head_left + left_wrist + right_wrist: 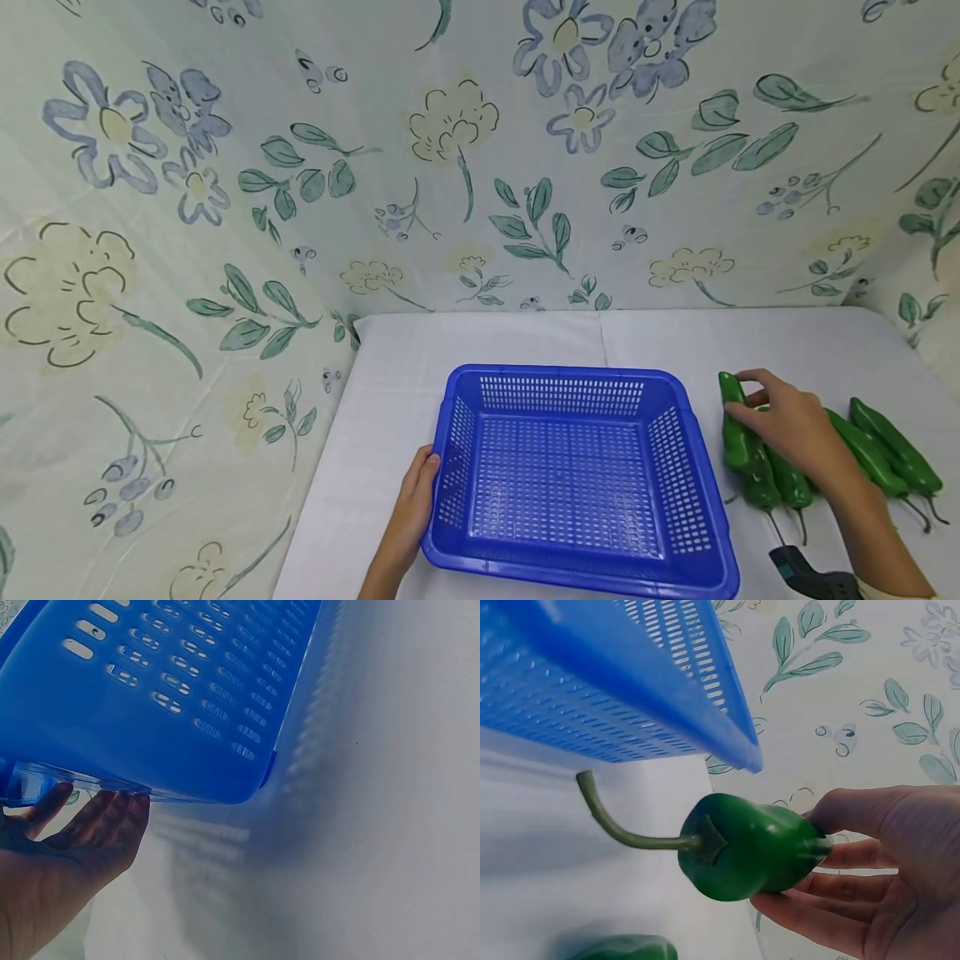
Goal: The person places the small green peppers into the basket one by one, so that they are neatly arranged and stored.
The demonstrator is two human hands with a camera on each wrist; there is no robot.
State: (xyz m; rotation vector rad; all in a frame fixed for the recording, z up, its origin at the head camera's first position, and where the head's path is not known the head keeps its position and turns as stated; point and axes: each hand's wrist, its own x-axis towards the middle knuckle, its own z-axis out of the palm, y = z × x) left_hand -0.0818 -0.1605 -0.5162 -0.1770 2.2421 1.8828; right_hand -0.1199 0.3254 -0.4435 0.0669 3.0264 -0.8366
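Note:
A blue plastic basket (562,475) with slotted walls and bare insides stands in the middle of the head view. At its left rim my left hand (411,504) holds on; the left wrist view shows the fingertips (135,810) against the rim's edge. My right hand (798,429) pinches a green pepper (738,442) just right of the basket. In the right wrist view that pepper (739,844) has its curved stem pointing away from the hand, with thumb and fingers round its tip end.
Several more green peppers (896,446) lie right of the basket, some partly hidden under the right forearm. A white cloth (397,358) covers the table. Flower-printed fabric (450,183) hangs behind and at the sides. A dark strap (817,575) is at the right wrist.

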